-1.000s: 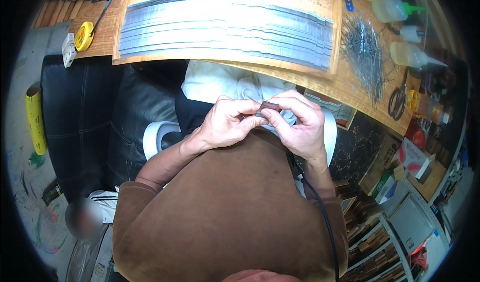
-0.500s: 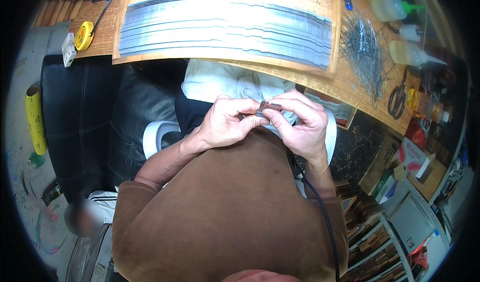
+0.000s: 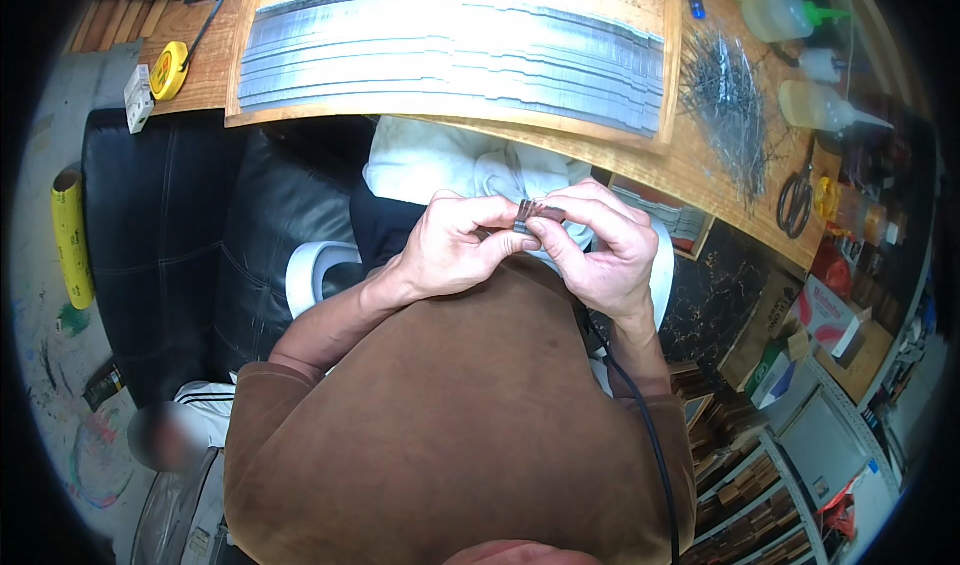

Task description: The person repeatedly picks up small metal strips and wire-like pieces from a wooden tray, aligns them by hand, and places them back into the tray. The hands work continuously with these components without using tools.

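Above my lap, my left hand (image 3: 450, 247) and my right hand (image 3: 610, 250) meet at the fingertips. Between them is a small bundle of thin, dark brown and grey strips (image 3: 525, 215), partly fanned at its upper edge. The left thumb and forefinger pinch its left part, and the right thumb and forefinger pinch its right part. Fingers cover most of it, so its full length and exact kind cannot be made out. A white cloth (image 3: 425, 160) lies just beyond my hands, below the table edge.
On the wooden table, a shallow wooden tray (image 3: 232, 100) holds rows of thin grey metal strips (image 3: 440, 55). To its right are loose thin metal pins (image 3: 725, 105), black scissors (image 3: 797, 200) and squeeze bottles (image 3: 812, 105). A yellow tape measure (image 3: 168, 72) sits left. A black padded seat (image 3: 180, 235) stands beside me.
The strips at my fingertips look slightly more fanned apart than before. Both hands stay in nearly the same place, with only small finger movement.
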Available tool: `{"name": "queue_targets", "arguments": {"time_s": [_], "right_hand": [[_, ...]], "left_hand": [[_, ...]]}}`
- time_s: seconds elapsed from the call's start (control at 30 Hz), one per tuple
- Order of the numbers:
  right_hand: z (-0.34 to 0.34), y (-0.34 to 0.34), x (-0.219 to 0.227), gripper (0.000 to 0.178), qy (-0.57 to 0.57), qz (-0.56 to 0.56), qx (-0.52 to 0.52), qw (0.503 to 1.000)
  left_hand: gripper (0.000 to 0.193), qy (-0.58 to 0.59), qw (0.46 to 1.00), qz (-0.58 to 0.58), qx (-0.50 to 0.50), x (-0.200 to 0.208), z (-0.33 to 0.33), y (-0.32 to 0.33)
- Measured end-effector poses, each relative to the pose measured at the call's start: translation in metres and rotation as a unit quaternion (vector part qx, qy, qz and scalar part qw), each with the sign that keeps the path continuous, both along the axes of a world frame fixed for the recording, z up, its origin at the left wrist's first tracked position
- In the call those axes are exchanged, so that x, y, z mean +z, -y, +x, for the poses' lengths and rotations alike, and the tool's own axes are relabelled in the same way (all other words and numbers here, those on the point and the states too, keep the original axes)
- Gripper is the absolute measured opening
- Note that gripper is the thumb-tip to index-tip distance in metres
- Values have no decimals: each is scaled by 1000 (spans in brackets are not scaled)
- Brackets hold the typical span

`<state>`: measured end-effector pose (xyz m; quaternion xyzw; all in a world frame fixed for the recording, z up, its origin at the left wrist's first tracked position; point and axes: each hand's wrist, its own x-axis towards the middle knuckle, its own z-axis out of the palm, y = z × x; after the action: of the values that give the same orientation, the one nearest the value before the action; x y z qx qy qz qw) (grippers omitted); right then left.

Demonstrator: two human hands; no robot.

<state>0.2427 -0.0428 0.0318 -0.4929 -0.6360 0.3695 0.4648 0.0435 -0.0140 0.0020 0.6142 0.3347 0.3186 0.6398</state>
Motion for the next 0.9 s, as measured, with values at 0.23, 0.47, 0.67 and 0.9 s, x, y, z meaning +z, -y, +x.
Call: {"name": "queue_targets", "arguments": {"time_s": [0.23, 0.47, 0.67, 0.9], "right_hand": [[0, 1, -3, 21, -2, 20, -3, 1000], [-2, 3, -1, 16, -13, -5, -39, 999], [4, 1, 4, 11, -42, -109, -20, 993], [8, 7, -5, 8, -81, -149, -83, 982]], "left_hand": [[21, 1, 1000, -5, 9, -3, -1, 3], [20, 4, 999, -48, 19, -3, 0, 6], [17, -81, 996, -35, -31, 5, 0, -3], [15, -35, 992, -117, 13, -1, 8, 0]]}}
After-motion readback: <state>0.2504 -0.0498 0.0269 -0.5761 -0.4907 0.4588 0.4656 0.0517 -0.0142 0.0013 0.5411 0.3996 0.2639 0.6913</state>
